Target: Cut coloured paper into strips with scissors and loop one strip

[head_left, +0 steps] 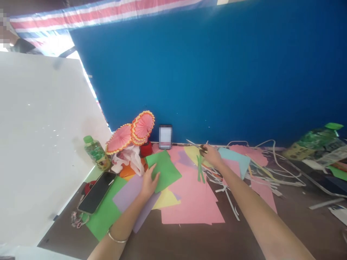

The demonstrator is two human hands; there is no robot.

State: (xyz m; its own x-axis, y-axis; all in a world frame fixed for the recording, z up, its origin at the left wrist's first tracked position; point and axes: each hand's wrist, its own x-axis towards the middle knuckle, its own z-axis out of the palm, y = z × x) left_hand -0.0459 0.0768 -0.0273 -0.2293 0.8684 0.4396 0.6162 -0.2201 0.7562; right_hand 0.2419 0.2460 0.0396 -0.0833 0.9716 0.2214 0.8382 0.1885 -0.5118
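My left hand (149,180) grips the lower left edge of a square sheet of green paper (165,171), thumb on its face. Above the back of the table, my right hand (210,155) is closed on a pair of scissors (193,143), whose blades point left towards the blue panel. Just below the scissors are narrow green paper strips (200,169). Pink paper sheets (189,211) spread between and under my hands. Purple paper (130,195) and yellow paper (166,200) lie near my left hand.
A phone (165,137) stands upright against the blue panel (203,72). Pink paper fans (143,126), a green-capped bottle (96,153) and a dark phone (98,193) are at left. White paper strips (229,198), cables and another bottle (314,142) lie at right.
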